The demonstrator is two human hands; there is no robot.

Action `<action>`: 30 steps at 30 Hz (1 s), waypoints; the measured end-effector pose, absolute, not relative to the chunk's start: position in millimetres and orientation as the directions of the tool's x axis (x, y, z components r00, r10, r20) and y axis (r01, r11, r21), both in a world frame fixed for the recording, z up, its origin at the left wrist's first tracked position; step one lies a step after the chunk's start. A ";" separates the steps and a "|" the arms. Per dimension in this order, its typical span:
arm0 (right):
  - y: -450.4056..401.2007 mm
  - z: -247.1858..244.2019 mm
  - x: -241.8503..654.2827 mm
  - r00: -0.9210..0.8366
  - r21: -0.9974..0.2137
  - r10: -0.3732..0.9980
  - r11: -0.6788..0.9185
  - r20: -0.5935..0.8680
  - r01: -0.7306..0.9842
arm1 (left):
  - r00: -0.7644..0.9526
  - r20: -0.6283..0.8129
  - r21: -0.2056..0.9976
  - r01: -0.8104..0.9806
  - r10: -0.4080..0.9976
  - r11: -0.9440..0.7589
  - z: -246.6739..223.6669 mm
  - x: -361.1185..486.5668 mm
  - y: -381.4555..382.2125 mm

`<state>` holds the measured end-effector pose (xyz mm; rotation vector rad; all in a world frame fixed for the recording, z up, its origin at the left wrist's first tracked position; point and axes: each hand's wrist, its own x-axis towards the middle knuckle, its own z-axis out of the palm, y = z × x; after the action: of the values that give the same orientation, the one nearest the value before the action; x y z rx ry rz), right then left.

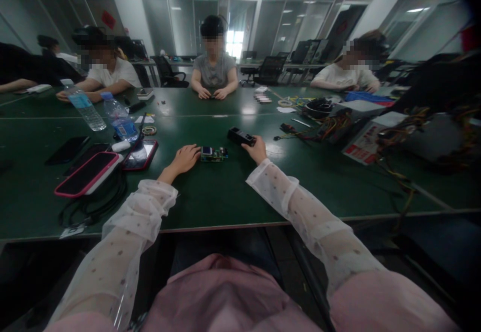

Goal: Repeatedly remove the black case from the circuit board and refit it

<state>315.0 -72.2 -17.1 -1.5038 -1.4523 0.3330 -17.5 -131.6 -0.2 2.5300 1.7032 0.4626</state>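
Pink clothing (225, 297) fronts a black case (238, 135) whose length slants away leftward.

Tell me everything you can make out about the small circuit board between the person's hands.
The circuit board is a small green oblong, apparently lying flat on the dark green table. A dark, screen-like square with a pale edge covers much of its left part; small components crowd the rest, with dark and blue pieces at the right end. The left hand has its fingertips at the left edge, though contact is unclear. Finer markings are too small to read.
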 end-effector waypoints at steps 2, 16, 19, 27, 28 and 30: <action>-75.5 -11.4 310.2 0.214 -0.816 0.882 0.263 0.419 0.514 | 0.340 0.214 0.207 0.901 0.916 -0.382 0.6 -16.8 -132.3; -125.7 25.6 273.3 -0.332 -0.816 0.843 0.514 0.423 0.266 | 0.336 0.228 0.209 0.900 0.914 -0.383 0.1 -16.5 -133.4; -125.4 24.6 274.0 -0.341 -0.801 0.842 0.518 0.418 0.300 | 0.327 0.230 0.206 0.904 0.916 -0.375 -0.7 -16.3 -133.0; -122.5 13.8 272.8 -0.430 -0.728 0.809 0.566 0.400 0.388 | 0.341 0.229 0.197 0.901 0.912 -0.387 -0.6 -17.1 -133.3; -121.8 11.5 272.8 -0.443 -0.710 0.806 0.571 0.392 0.411 | 0.342 0.232 0.192 0.902 0.910 -0.388 -0.9 -17.0 -133.1; -120.6 7.3 273.1 -0.468 -0.673 0.802 0.579 0.371 0.459 | 0.339 0.238 0.183 0.905 0.910 -0.385 -1.2 -16.5 -132.7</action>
<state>273.1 -120.6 7.3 -1.0001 -2.1298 0.6485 -16.5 -132.7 -1.2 2.5563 1.7319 0.4735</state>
